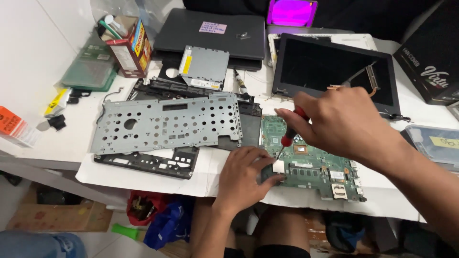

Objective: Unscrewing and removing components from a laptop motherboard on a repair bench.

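Observation:
A green laptop motherboard lies on white paper at the table's front edge. My left hand presses down on the board's near left corner, fingers curled over a dark part there. My right hand grips a red-and-black screwdriver, its tip touching the board just above my left fingers. Left of the board rests a perforated grey metal keyboard plate on top of a black laptop chassis.
A detached laptop screen lies behind the board. A closed black laptop and a silver optical drive sit farther back. A small carton of tools stands back left. A plastic container sits at right.

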